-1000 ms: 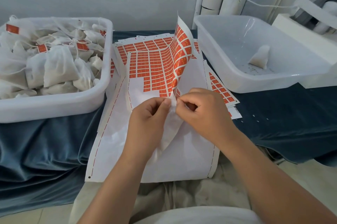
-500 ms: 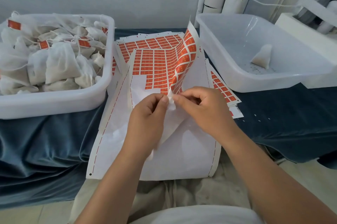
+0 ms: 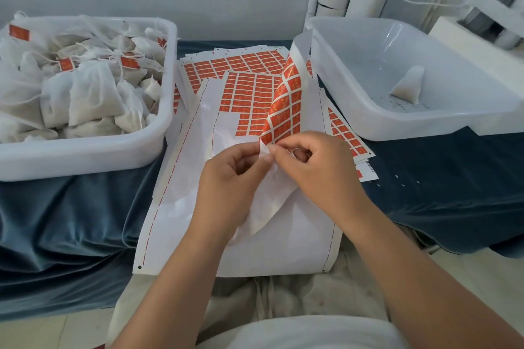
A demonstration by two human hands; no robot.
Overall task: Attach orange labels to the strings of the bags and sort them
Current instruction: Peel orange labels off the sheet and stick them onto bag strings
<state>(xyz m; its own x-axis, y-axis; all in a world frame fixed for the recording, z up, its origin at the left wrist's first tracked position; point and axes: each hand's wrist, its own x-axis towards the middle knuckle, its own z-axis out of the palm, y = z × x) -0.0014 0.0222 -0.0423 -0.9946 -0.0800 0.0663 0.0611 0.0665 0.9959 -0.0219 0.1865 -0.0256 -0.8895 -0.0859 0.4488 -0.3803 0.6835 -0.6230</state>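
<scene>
Left hand (image 3: 235, 178) and right hand (image 3: 314, 167) meet fingertip to fingertip in the head view, both pinching the lower corner of the lifted label sheet (image 3: 283, 104), which curls up off the other sheets (image 3: 226, 62) between two tubs. Labelled bags (image 3: 85, 93) fill the left tub (image 3: 85, 155); one bag (image 3: 408, 87) lies in the right tub (image 3: 397, 133). A hasty peel could tear a label, or let it fold and stick to itself

Tub (image 3: 85, 158) cropped at left, labels (image 3: 255, 93) unreadable — machine (image 3: 487, 16) blurred
</scene>
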